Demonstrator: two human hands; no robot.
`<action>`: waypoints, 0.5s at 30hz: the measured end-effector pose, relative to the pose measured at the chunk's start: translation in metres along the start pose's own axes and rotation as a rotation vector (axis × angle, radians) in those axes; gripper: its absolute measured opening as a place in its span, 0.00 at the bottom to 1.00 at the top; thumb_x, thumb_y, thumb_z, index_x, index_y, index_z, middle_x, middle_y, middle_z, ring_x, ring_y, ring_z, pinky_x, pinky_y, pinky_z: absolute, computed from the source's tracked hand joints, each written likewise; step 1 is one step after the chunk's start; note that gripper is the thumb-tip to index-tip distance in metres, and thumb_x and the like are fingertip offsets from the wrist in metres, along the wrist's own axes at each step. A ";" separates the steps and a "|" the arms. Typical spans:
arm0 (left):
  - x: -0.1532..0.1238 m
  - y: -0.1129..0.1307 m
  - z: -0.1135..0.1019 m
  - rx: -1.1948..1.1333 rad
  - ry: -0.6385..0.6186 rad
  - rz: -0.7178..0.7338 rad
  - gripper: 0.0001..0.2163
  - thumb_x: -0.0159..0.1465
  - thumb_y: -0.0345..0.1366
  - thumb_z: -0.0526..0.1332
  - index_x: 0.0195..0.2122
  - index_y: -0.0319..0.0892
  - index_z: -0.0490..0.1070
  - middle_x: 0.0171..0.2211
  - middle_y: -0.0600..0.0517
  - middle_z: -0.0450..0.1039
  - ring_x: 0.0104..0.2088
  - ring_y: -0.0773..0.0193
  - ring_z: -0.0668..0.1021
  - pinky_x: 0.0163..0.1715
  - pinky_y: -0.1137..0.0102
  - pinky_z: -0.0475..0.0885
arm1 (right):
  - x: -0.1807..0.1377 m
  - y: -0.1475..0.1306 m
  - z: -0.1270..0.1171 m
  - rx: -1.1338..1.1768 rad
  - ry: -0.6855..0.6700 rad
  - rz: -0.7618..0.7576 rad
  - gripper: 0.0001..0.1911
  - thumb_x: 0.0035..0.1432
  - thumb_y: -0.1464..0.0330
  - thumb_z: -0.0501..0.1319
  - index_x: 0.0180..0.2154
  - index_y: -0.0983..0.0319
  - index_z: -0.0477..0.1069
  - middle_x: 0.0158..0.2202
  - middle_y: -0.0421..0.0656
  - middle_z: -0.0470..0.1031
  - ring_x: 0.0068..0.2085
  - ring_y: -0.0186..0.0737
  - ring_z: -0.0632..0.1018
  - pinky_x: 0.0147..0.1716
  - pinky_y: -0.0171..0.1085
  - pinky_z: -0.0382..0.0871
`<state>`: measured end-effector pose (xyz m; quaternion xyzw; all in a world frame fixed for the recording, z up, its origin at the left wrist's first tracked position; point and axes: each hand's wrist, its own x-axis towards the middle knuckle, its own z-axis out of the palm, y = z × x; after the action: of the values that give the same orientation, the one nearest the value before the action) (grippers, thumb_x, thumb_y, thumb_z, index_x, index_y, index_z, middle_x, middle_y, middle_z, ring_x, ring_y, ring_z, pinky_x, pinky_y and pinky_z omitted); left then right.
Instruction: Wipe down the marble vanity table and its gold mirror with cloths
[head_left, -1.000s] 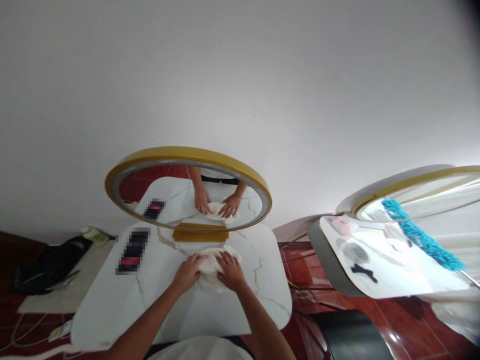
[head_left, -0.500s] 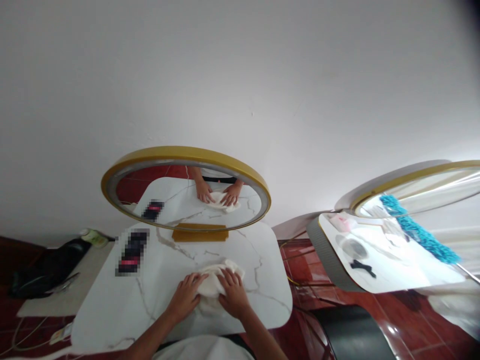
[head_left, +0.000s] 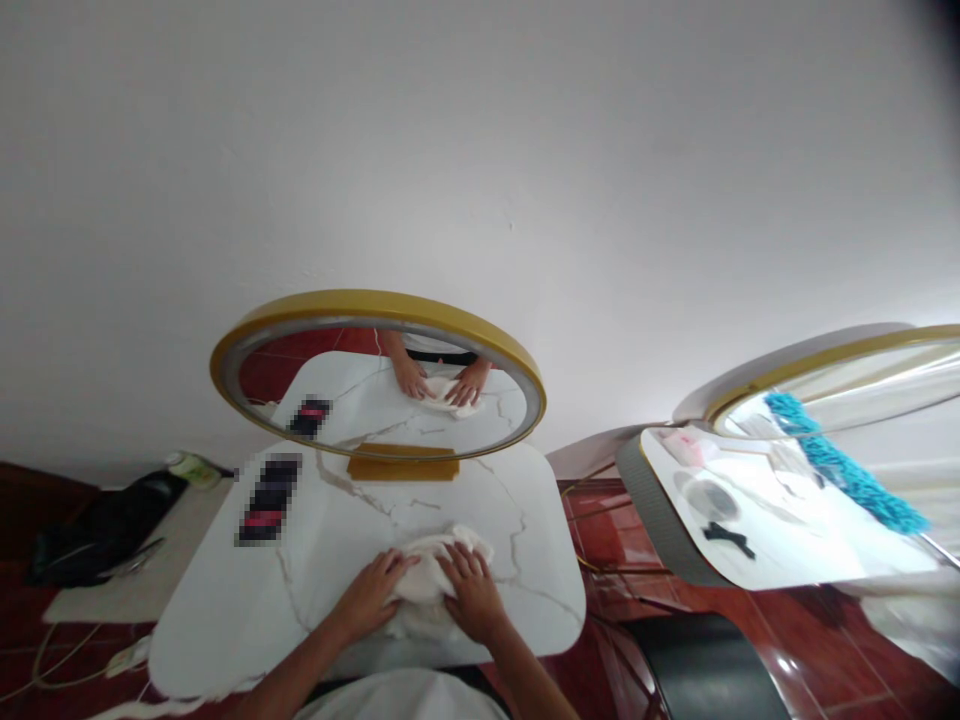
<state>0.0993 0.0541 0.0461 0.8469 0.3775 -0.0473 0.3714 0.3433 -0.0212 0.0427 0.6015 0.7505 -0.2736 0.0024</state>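
Observation:
A bunched white cloth (head_left: 420, 582) lies near the front edge of the white, grey-veined tabletop (head_left: 217, 620). My left hand (head_left: 371, 598) is closed on the cloth's left side, fingers curled over its edge. On the other side my right hand (head_left: 474, 594) presses down over the cloth, its fingers bent across the top and its thumb at the near side. Behind them stands an oval gold-rimmed mirror (head_left: 390, 303) on a gold base (head_left: 405, 468); both hands and the cloth are reflected in it.
A pixelated dark object (head_left: 268, 500) lies at the table's left. To the right, a second table (head_left: 780, 540) holds a black item (head_left: 729, 539) and a blue fluffy duster (head_left: 847, 470). A black seat (head_left: 705, 665) stands below. Cables and a black bag (head_left: 112, 530) are on the left.
The view has shifted very slightly. Both hands stay on the cloth at nearly the same spot, the right hand a touch further right.

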 end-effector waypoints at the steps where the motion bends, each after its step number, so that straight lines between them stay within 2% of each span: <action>1: 0.007 -0.001 -0.008 0.016 0.015 -0.004 0.34 0.54 0.33 0.56 0.63 0.55 0.49 0.57 0.52 0.57 0.56 0.57 0.61 0.57 0.64 0.55 | 0.009 0.001 -0.006 -0.011 0.012 0.010 0.35 0.59 0.60 0.52 0.64 0.47 0.41 0.67 0.32 0.37 0.66 0.43 0.43 0.63 0.48 0.37; 5: 0.037 -0.005 -0.036 0.094 0.054 -0.061 0.33 0.54 0.31 0.54 0.63 0.53 0.50 0.57 0.52 0.58 0.56 0.57 0.62 0.56 0.64 0.57 | 0.044 0.003 -0.029 -0.035 0.038 0.052 0.34 0.59 0.61 0.52 0.64 0.50 0.43 0.67 0.34 0.40 0.66 0.41 0.44 0.62 0.46 0.38; 8: 0.053 -0.007 -0.049 0.133 0.088 -0.106 0.34 0.54 0.30 0.53 0.63 0.53 0.50 0.57 0.52 0.58 0.56 0.57 0.61 0.55 0.65 0.57 | 0.065 0.006 -0.043 -0.026 0.061 0.067 0.34 0.57 0.62 0.53 0.64 0.50 0.45 0.67 0.35 0.42 0.65 0.40 0.45 0.61 0.45 0.40; 12: 0.059 -0.004 -0.054 0.149 0.132 -0.135 0.34 0.54 0.29 0.52 0.63 0.53 0.50 0.57 0.52 0.58 0.56 0.58 0.61 0.54 0.65 0.57 | 0.079 0.007 -0.051 -0.019 0.061 0.080 0.34 0.55 0.64 0.53 0.63 0.51 0.47 0.66 0.36 0.44 0.65 0.40 0.47 0.61 0.44 0.42; 15: 0.053 0.001 -0.049 0.162 0.135 -0.166 0.34 0.54 0.28 0.51 0.63 0.53 0.49 0.57 0.52 0.58 0.57 0.57 0.61 0.54 0.64 0.56 | 0.073 0.004 -0.048 -0.015 0.061 0.095 0.34 0.55 0.64 0.53 0.63 0.51 0.47 0.66 0.37 0.44 0.65 0.41 0.46 0.61 0.45 0.40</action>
<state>0.1277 0.1187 0.0628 0.8413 0.4654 -0.0512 0.2704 0.3420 0.0651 0.0573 0.6446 0.7228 -0.2489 -0.0031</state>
